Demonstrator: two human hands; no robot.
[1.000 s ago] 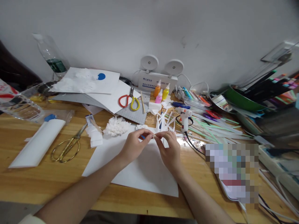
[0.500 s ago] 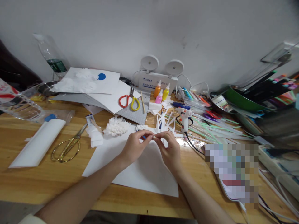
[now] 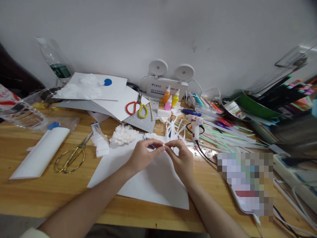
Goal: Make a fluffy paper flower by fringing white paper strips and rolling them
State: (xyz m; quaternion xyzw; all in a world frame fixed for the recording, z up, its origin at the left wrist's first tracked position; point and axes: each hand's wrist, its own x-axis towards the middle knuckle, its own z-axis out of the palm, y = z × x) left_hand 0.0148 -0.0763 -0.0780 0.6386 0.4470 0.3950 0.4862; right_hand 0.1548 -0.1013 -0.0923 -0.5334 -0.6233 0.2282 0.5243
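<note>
Both hands meet over a white sheet of paper (image 3: 153, 185), thumbs and forefingers pinched together. Between the fingertips of my left hand (image 3: 145, 153) and my right hand (image 3: 182, 158) shows a tiny white piece (image 3: 163, 144), mostly covered; it looks like paper. Just beyond the hands lie a small white crumpled cluster (image 3: 150, 136) and, partly hidden by the left fingers, something blue (image 3: 151, 146). To the left of them sits a larger heap of white curled pieces (image 3: 123, 134). White paper strips (image 3: 174, 130) stand behind my right hand.
Gold-handled scissors (image 3: 70, 158) and a folded white paper (image 3: 41, 153) lie at left. Red-and-yellow-handled scissors (image 3: 138, 107) rest on a grey mat near small paint bottles (image 3: 168, 102). A glue gun (image 3: 195, 127) stands at right, its cord running toward a phone (image 3: 245, 188).
My fingertips have shifted slightly to the right and the thumbs have moved, still pinching together. Everything on the table has stayed in place.
</note>
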